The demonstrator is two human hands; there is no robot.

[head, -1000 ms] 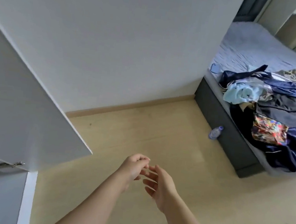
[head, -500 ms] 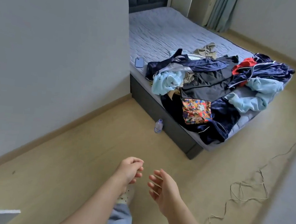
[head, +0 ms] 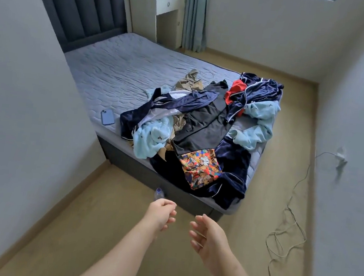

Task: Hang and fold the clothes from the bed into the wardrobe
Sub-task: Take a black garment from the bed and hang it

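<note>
Fingers (head: 170, 206) on the left hand (head: 161, 213) are loosely curled with nothing in them, and the right hand (head: 210, 236) is spread open, palm turned inward, also holding nothing. Both hands hover side by side over the floor (head: 91, 225), apart from each other, at 6 o'clock from the bed (head: 125, 73). Up at 12 o'clock from the hands, the clothes (head: 202, 128) lie in a tangled heap on the near end of the mattress, spilling over its foot edge. A dark grey garment (head: 203, 122) lies on top in the middle, light blue pieces (head: 151, 139) at 9 and 3 o'clock of it, a bright multicoloured print (head: 199, 167) at its 6 o'clock, a red patch (head: 235, 90) at 1 o'clock. A blue phone (head: 107, 117) rests on the mattress at 9 o'clock of the pile. A water bottle (head: 158, 194) stands on the floor against the bed base, just above the left hand. A loose cable (head: 287, 234) trails across the floor at 3 o'clock.
</note>
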